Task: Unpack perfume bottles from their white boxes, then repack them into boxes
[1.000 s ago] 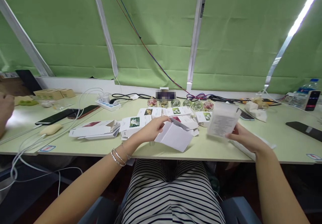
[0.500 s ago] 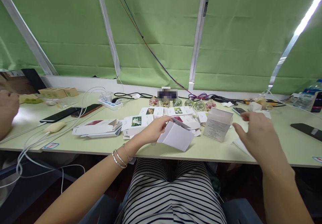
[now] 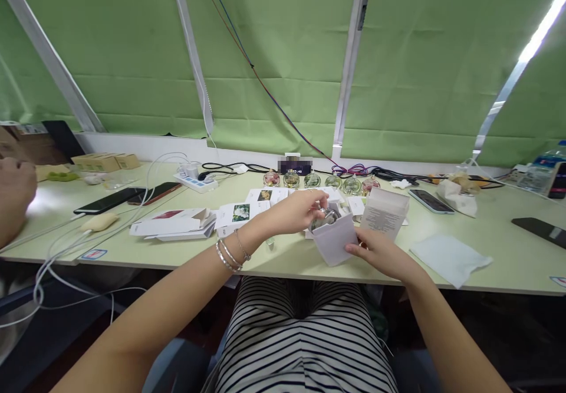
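Left of centre, white cartons [image 3: 172, 226] lie together, seemingly parked aside. Mid-frame, the left hand [image 3: 305, 209] curls its fingers over a glassy item [image 3: 329, 217] in the mouth of a tilted white box [image 3: 336, 243]; I can't tell whether they've closed on it. The right hand [image 3: 382, 253] pinches the box's side, probably steadying it, near the front edge of the table [image 3: 287, 260]. An upright carton [image 3: 384, 211] crowds behind; there's more elbow room rightward, around a white cloth [image 3: 451, 257].

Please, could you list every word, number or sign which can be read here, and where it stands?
"3:40", apparently the ending, on the dark display; the rest is unclear.
Upright white box: printed lines, too small to read.
Flower-picture boxes: lettering too small.
Table stickers: too blurred.
Held white box: no text visible.
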`<state>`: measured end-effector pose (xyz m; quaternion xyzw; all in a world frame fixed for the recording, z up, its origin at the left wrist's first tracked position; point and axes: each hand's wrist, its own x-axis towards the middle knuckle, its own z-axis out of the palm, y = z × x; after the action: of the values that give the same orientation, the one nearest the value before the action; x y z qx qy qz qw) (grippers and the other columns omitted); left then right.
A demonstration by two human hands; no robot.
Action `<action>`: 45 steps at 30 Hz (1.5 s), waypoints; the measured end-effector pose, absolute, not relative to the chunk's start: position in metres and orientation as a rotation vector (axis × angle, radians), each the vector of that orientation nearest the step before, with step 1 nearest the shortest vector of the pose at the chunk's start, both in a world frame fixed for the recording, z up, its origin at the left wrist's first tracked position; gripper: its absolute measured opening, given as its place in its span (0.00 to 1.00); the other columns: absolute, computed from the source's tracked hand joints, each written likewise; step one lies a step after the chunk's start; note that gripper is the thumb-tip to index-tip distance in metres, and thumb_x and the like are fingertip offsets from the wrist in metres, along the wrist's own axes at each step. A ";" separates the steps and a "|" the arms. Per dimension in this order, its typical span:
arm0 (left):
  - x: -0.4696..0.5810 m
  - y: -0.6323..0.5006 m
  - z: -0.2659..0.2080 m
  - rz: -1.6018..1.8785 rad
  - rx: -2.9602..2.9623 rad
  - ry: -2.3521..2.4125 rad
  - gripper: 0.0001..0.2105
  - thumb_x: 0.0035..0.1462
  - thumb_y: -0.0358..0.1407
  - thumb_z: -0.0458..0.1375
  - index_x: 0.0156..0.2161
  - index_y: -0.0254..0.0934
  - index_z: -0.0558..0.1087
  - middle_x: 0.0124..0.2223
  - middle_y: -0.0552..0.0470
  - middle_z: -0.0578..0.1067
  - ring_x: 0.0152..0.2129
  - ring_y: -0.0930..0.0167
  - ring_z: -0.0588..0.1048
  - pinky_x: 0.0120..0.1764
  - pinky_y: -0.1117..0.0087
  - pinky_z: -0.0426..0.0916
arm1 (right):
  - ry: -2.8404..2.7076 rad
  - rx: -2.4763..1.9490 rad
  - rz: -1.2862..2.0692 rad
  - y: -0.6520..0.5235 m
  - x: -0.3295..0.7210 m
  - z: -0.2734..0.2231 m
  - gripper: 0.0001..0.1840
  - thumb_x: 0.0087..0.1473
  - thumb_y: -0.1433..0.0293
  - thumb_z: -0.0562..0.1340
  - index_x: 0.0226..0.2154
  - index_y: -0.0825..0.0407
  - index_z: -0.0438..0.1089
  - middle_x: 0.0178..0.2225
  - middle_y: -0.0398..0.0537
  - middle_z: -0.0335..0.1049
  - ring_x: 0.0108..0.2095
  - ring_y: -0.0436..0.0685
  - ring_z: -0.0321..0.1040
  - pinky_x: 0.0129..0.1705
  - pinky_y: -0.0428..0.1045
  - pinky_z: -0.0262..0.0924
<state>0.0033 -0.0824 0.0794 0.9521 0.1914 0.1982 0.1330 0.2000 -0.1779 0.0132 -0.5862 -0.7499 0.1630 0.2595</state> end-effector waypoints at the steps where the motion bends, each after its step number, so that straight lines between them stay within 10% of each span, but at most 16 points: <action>1: 0.006 -0.081 0.083 0.525 2.760 0.569 0.05 0.54 0.28 0.51 0.37 0.36 0.66 0.38 0.50 0.73 0.33 0.70 0.71 0.33 0.72 0.62 | -2.017 -1.579 0.483 -0.177 0.203 0.012 0.08 0.56 0.66 0.52 0.32 0.51 0.63 0.32 0.47 0.70 0.33 0.57 0.65 0.32 0.49 0.56; 24: 0.041 -0.071 0.091 0.188 2.969 0.444 0.09 0.51 0.28 0.53 0.39 0.36 0.69 0.35 0.50 0.75 0.29 0.71 0.71 0.28 0.74 0.58 | -2.017 -1.536 0.683 -0.163 0.224 -0.003 0.09 0.51 0.65 0.58 0.34 0.53 0.68 0.31 0.47 0.70 0.32 0.56 0.65 0.33 0.49 0.58; 36: -0.003 -0.079 0.201 0.171 3.116 0.690 0.09 0.56 0.34 0.51 0.41 0.37 0.69 0.32 0.55 0.72 0.27 0.73 0.70 0.31 0.74 0.56 | -1.911 -1.506 0.561 -0.164 0.227 0.005 0.11 0.53 0.63 0.56 0.30 0.53 0.66 0.30 0.47 0.69 0.29 0.55 0.65 0.31 0.48 0.59; 45: -0.011 -0.092 0.114 -0.052 3.050 0.742 0.13 0.46 0.20 0.51 0.33 0.38 0.70 0.27 0.53 0.73 0.22 0.73 0.70 0.22 0.75 0.53 | -1.895 -1.698 0.445 -0.167 0.226 0.007 0.07 0.49 0.66 0.56 0.27 0.52 0.67 0.27 0.46 0.70 0.28 0.56 0.65 0.29 0.49 0.57</action>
<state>-0.0109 -0.0915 0.1135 0.9715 0.2364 -0.0166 0.0010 0.2259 -0.1671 0.0070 -0.6320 -0.7051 0.1657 0.2756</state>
